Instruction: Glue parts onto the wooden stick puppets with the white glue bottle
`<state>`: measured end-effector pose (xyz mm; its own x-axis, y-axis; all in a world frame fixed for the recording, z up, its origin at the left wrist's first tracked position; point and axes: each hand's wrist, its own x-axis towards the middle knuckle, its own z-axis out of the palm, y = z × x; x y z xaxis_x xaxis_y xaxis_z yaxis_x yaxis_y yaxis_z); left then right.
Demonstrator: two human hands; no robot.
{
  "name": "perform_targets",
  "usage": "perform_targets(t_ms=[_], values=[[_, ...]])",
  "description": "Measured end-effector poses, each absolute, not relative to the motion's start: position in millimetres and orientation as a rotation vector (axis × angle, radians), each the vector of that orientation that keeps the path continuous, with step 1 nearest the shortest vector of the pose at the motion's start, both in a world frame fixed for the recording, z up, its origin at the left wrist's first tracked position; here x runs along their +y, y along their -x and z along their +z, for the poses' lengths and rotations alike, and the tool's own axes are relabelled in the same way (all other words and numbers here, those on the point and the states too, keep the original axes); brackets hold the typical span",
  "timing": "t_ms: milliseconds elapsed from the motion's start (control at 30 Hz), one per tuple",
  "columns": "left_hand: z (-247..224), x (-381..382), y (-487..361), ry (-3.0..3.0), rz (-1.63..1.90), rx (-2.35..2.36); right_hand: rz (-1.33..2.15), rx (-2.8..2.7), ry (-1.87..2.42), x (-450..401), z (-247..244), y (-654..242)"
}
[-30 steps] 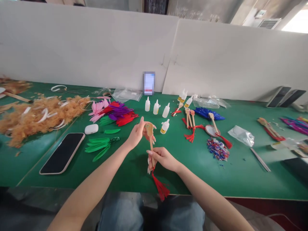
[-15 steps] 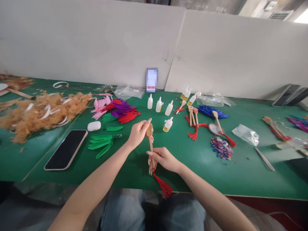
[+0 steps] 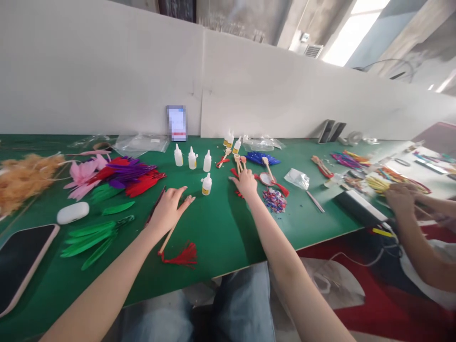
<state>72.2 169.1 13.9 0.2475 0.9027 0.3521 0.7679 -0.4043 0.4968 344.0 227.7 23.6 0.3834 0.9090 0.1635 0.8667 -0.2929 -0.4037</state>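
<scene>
My left hand (image 3: pixel 171 206) is over the green table, closed around the upper part of a wooden handle (image 3: pixel 168 240) with a red tassel (image 3: pixel 185 256). Thumb and forefinger point forward, and the hand hides the handle's rounded top. A slim dark red thing (image 3: pixel 154 209) shows beside that hand. Farther right, my right hand (image 3: pixel 246 183) reaches over a small group of similar wooden handles (image 3: pixel 238 162) with red tassels. Its thumb stands apart from its fingers, whose tips are partly hidden. White glue bottles (image 3: pixel 206 184) stand between the hands.
Green feathers (image 3: pixel 89 235), red and purple feathers (image 3: pixel 131 173) and a phone (image 3: pixel 24 266) lie left. Blue feathers (image 3: pixel 258 159), colourful bits (image 3: pixel 274 200) and tweezers (image 3: pixel 315 201) lie right. A lit phone (image 3: pixel 176 123) leans on the partition. Another person's hands (image 3: pixel 401 197) work far right.
My right hand has let go of the handle and moved forward and right to the other handles. The left hand has lowered with its handle. My view has turned right.
</scene>
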Motion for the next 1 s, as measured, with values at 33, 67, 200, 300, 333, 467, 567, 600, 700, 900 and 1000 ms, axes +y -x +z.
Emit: perform_targets(t_ms=[33,67,200,300,333,467,567,600,700,900,1000], values=[[14.6,169.4,-71.3,-2.328,0.92,1.604,0.123,-1.524,2.237,233.3,17.5,-340.2],[15.8,169.7,-70.6,-2.344,0.954,1.631,0.118,-1.514,2.251,237.7,12.1,-336.5],[21.3,170.1,-70.0,-2.364,1.065,1.584,0.155,-1.474,2.261,245.4,5.8,-335.5],[24.9,169.6,-69.1,-2.39,1.144,1.51,0.206,-1.462,2.2,240.0,19.2,-349.5],[27.5,168.4,-69.3,-2.39,1.198,1.497,0.217,-1.459,2.163,234.6,26.1,-354.3],[51.9,151.7,-84.6,-2.255,1.418,1.442,0.257,-1.468,1.966,187.6,54.6,-356.8],[81.1,130.6,-117.6,-2.107,1.199,1.172,0.378,-1.469,1.714,131.6,67.3,-336.6],[90.5,124.5,-130.5,-2.055,1.141,1.101,0.43,-1.455,1.61,112.2,69.2,-327.7],[111.6,112.3,-162.7,-1.981,1.131,1.065,0.559,-1.494,1.46,62.9,70.2,-303.3],[124.2,91.3,-168.3,-1.829,1.09,1.018,0.726,-1.465,1.412,20.7,73.6,-291.2],[133.1,76.2,-157.8,-1.863,1.068,0.967,0.566,-1.514,1.437,12.9,83.8,-298.6]])
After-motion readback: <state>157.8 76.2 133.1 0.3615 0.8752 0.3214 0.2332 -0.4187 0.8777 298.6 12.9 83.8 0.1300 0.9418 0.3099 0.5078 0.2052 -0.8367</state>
